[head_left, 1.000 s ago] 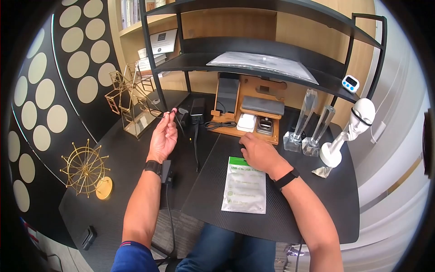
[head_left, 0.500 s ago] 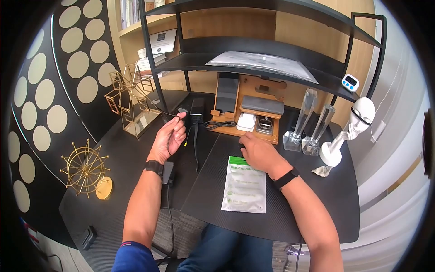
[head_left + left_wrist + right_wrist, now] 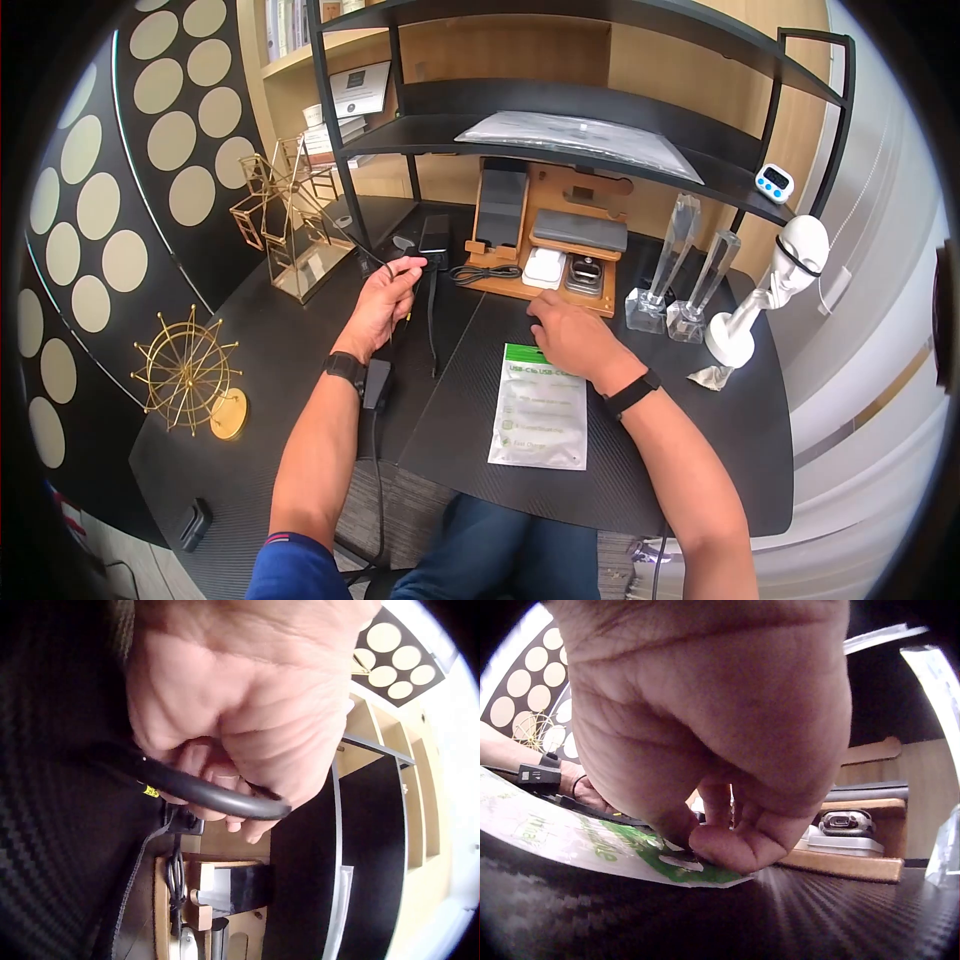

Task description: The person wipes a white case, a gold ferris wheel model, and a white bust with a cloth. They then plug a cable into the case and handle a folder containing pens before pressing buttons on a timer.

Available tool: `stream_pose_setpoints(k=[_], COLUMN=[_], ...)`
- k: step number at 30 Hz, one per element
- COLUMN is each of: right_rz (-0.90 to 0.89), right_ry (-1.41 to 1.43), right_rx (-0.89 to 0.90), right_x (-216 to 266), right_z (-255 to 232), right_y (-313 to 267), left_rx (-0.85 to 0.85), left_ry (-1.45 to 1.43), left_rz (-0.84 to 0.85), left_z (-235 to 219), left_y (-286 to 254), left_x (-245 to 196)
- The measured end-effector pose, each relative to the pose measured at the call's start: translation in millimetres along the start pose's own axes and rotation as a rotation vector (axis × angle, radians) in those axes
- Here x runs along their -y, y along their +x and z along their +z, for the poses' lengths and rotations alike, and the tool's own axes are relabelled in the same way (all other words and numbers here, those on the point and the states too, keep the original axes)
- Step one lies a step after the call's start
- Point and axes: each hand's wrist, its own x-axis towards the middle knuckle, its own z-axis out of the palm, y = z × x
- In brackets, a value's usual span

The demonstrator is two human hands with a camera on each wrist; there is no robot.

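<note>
- Head view: my left hand sits left of centre in the frame, its grip pinching a thin black cable between thumb and fingertips, raised a little above the black counter.
- Head view: the cable runs up and left from the pinch toward the gold wire stand in the upper left, and another length of it hangs down below the hand.
- Head view: my right hand is at the centre, its curled fingers on the top edge of a white and green pouch that lies flat on the counter, lower centre.
- Head view: behind both hands, upper centre, stands a wooden organiser with a coiled black cord at its left foot; two clear crystal blocks and a white figurine are to the right.
- Left wrist view: my fingers fill the top of the frame, clenched round the black cable, which crosses the middle from left to right; a small yellow tag shows on it at left.
- Right wrist view: my right hand fills the frame, grip curled, with a fingertip and thumb pinching the green top edge of the pouch at lower left; the wooden organiser is at right.
</note>
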Motion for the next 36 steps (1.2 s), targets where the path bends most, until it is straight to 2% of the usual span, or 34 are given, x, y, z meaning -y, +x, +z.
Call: stream_pose_setpoints(k=[13,15,19,21,27,33,36], right_rz=[-0.008,-0.004,0.000,0.003,-0.004,0.017,0.010], right_ry=[-0.018,-0.015,0.004,0.002,-0.004,-0.007,-0.013], right_rx=[-0.012,-0.004,-0.005,0.001,-0.011,0.011,0.004], right_x=[-0.8,-0.1,-0.6,-0.1,-1.3,1.8,0.6], right_z=[1.9,1.2,-0.4,-1.2,0.8,-1.8,-1.7], right_y=[0.2,0.7,0.0,-0.1,0.5,0.4,0.7], left_rx=[-0.038,-0.107,-0.141,-0.170,-0.265,-0.294,-0.297], left_ry=[0.035,0.146,0.269,0.445,0.725,0.628,0.685], left_rz=[0.006,-0.002,0.008,0.009,0.039,0.111,0.110], left_z=[3.2,0.6,-3.3,-5.7,-10.9,-21.1,-21.5], left_y=[-0.3,1.9,4.4,6.8,9.7,15.4,14.5], left_x=[1.1,2.8,7.2,8.9,10.7,24.1,24.6])
